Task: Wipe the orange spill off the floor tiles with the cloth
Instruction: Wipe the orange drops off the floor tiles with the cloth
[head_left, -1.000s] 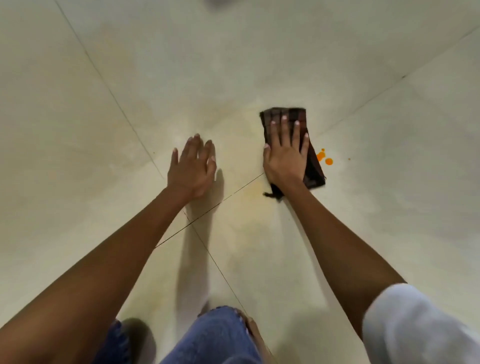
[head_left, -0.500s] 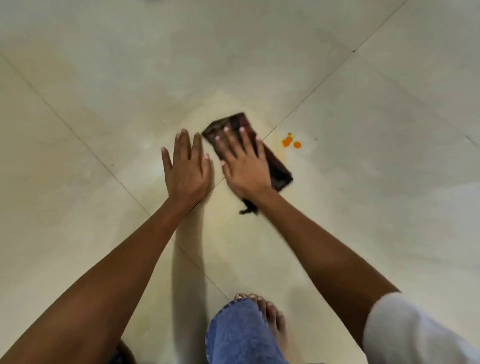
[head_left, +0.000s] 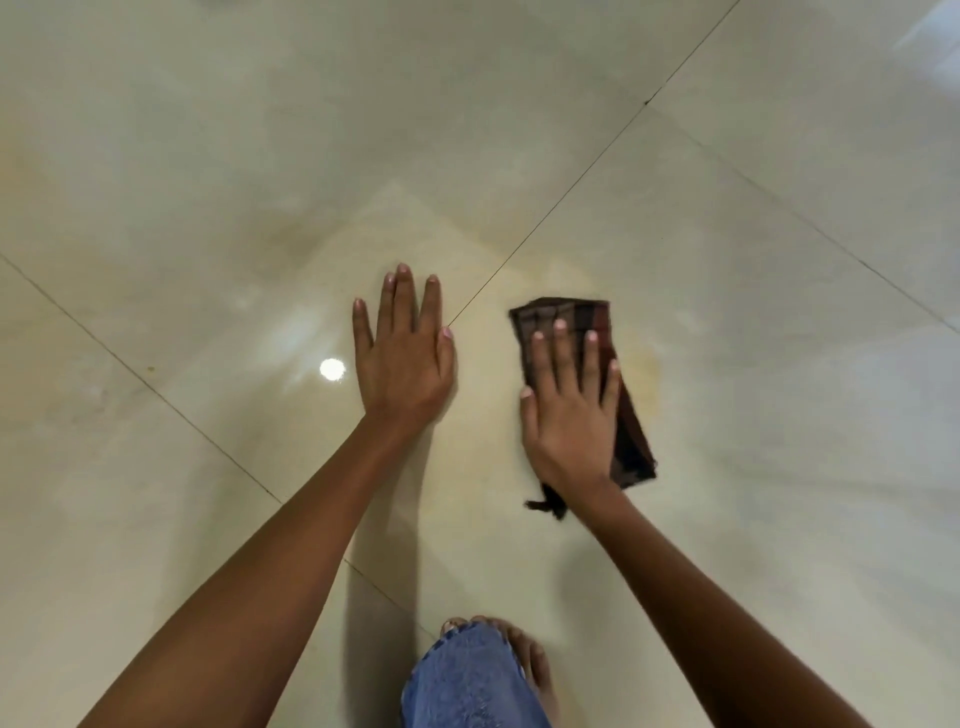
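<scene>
Your right hand (head_left: 569, 415) lies flat, fingers straight and spread, pressing the folded dark brown checked cloth (head_left: 571, 312) onto the glossy cream floor tiles (head_left: 779, 493). The cloth sticks out past your fingertips and along the little-finger side. Just beyond that side a faint yellow-orange smear (head_left: 647, 364) marks the tile. Your left hand (head_left: 402, 364) rests open, palm down on bare tile, near the right hand but apart from it. Between your forearms sit a blue denim knee (head_left: 467, 675) and bare toes (head_left: 535, 665).
</scene>
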